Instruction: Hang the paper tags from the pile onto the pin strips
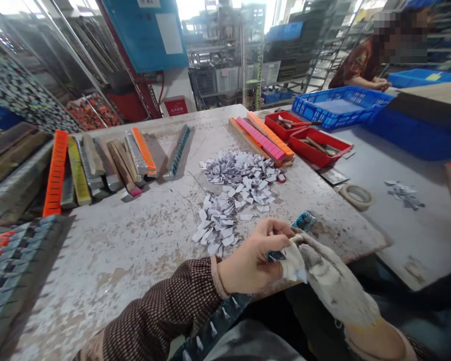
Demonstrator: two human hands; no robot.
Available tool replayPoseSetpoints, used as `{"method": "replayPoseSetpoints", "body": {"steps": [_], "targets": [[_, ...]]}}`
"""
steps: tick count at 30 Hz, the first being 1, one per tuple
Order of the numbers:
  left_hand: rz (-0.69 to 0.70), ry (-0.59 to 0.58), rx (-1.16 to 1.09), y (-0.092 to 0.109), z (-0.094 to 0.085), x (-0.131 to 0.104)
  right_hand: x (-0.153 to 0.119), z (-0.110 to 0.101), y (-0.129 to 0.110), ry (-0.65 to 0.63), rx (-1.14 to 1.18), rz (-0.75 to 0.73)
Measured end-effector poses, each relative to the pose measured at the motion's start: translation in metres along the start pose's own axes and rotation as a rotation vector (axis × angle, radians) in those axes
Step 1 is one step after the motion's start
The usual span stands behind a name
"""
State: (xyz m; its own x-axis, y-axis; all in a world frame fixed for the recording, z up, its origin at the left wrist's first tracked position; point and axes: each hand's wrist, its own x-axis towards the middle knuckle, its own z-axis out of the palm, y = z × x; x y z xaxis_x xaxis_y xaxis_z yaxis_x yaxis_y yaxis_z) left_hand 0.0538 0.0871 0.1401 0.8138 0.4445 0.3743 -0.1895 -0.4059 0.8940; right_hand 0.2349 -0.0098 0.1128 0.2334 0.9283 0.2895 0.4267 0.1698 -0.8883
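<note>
My left hand (pixel 253 258), bare, is closed with thumb and fingers pinched on a small dark, shiny piece (pixel 276 255). Against it works my right hand (pixel 332 276) in an off-white knitted glove, its fingers curled; what they grip is hidden. A pale scrap (pixel 302 275) shows under the gloved fingertips. Just beyond both hands, a glittery teal piece (pixel 304 220) lies at the table edge. A loose pile of small white paper slips (pixel 242 173) spreads ahead of my left hand. Below my left forearm rests a dark green bar (pixel 229 308) with white bits along it.
Wooden and orange slotted bars (pixel 55 173) line the worktable's left side. Pink and orange bars (pixel 261 138) lie at the back, beside red trays (pixel 319 146) of tools. A tape roll (pixel 356 195) and blue crates (pixel 340 105) sit rightward. Another person (pixel 361 67) works behind them.
</note>
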Motion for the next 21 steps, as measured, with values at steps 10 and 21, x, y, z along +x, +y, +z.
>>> {"method": "replayPoseSetpoints", "body": {"steps": [10,21], "targets": [[-0.458,-0.040,-0.055,-0.015,0.010,-0.018,-0.010,0.012,0.008,0.243,-0.321,-0.146],[-0.146,-0.110,-0.076,0.016,0.032,-0.023,-0.053,-0.006,0.029,0.129,-0.120,0.014]]}}
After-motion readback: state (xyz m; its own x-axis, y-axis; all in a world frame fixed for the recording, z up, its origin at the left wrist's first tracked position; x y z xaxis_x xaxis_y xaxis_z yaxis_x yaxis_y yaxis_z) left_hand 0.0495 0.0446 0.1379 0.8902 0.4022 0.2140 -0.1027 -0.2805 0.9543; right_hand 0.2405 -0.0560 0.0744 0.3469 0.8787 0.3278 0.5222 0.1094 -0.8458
